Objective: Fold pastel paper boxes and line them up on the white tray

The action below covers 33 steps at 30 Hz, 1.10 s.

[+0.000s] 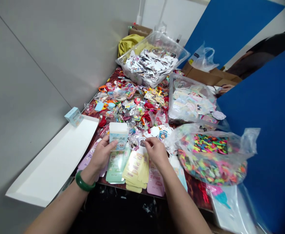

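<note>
My left hand (101, 151) is closed around a small light blue carton (118, 138), which stands with its white top flap raised. The fingers of my right hand (155, 151) are pinched together over the near edge of the pile; a small dark and white piece shows at the fingertips, too small to name. Below my hands, flat cartons lie in overlapping stacks: green ones (115, 169), yellow ones (136, 167) and pink ones (155, 182). White die-cut stickers (163, 134) lie just beyond my right hand. A green bangle (84, 182) circles my left wrist.
Small wrapped trinkets (132, 100) cover the table's middle. Behind stands a clear bin (183, 52) of stickers; at right are another tub (171, 97) and a plastic bag of bright pieces (213, 169). A white tray (52, 162) with a blue box (73, 117) lies left. A person is beyond the blue partition (266, 130).
</note>
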Motion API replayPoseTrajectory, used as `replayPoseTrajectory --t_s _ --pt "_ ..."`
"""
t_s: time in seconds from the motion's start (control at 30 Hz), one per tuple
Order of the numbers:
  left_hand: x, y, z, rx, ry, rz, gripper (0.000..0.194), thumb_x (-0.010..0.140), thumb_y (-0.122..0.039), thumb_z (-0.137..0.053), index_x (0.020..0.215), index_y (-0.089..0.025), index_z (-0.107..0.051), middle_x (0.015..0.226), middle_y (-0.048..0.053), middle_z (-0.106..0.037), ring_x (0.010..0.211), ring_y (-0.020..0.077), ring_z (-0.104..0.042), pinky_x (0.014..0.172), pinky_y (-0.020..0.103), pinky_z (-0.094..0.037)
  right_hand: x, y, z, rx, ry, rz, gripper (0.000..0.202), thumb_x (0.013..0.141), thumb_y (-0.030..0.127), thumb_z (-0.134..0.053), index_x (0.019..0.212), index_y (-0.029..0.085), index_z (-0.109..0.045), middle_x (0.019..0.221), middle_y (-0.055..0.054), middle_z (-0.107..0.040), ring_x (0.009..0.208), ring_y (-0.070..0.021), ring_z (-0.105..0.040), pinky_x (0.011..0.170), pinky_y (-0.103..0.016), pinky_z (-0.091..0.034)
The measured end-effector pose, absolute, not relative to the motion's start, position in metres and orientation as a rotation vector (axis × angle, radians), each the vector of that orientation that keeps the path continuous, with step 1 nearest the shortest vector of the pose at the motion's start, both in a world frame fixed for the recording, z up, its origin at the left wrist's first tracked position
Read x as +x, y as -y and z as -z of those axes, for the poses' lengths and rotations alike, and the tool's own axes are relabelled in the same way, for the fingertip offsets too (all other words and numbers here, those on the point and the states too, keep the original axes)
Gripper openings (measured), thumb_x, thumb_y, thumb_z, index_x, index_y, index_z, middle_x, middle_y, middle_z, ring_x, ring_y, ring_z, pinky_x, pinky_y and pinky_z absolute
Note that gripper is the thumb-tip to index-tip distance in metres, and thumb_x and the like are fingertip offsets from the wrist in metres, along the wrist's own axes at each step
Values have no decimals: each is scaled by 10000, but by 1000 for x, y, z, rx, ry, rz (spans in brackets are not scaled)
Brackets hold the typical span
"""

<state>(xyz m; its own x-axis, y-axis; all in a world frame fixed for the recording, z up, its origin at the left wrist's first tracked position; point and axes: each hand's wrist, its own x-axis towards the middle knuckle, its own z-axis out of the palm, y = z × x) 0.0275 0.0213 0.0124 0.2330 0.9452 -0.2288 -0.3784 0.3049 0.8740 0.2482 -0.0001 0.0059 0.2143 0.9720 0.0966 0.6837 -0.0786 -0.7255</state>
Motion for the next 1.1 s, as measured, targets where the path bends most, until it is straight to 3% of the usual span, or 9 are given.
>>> replayPoseTrajectory --t_s 0.17,0.3,0.43,0.67,0.9,1.1 --pt "19 -14 -4 851 -946 -1041 373 760 -272 -695 1104 -180 -583 1055 55 -682 957 213 -638 903 382 -481 219 -13 23 -2065 1519 -619 252 755 229 -587 1003 190 -602 763 -60 -615 710 -195 -550 668 -294 -359" --pt "12 -7 3 969 -963 -1009 346 752 -245 -698 1082 -200 -605 1074 45 -673 1019 218 -614 906 343 -469 221 -19 22 -1952 1556 -648 232 764 158 -503 952 186 -635 787 -58 -639 734 -187 -561 715 -296 -387" --pt "8 -2 8 994 -944 -1004 319 744 -221 -698 1054 -205 -623 1067 48 -675 1027 226 -611 907 343 -459 230 -11 1 -1667 1444 -625 157 760 219 -560 867 209 -674 865 -46 -659 780 -188 -572 752 -313 -424" --pt "13 3 12 1048 -942 -923 342 739 -254 -698 1065 -188 -616 1051 50 -670 996 220 -600 910 352 -442 217 23 -60 -1410 1302 -699 114 803 242 -603 899 234 -665 767 -12 -632 618 -141 -568 587 -273 -449" --pt "24 11 8 1117 -909 -915 335 745 -237 -688 1071 -202 -621 1056 33 -663 1016 214 -578 930 319 -412 184 35 -62 -1346 1877 -163 273 836 94 -468 1044 192 -615 911 -89 -647 882 -200 -591 779 -324 -481" --pt "23 15 8 1114 -924 -918 322 749 -236 -675 1063 -193 -620 1058 36 -658 1047 219 -563 944 311 -405 176 38 -57 -1474 2133 -336 269 810 87 -449 960 191 -646 956 -95 -670 925 -220 -589 855 -362 -470"
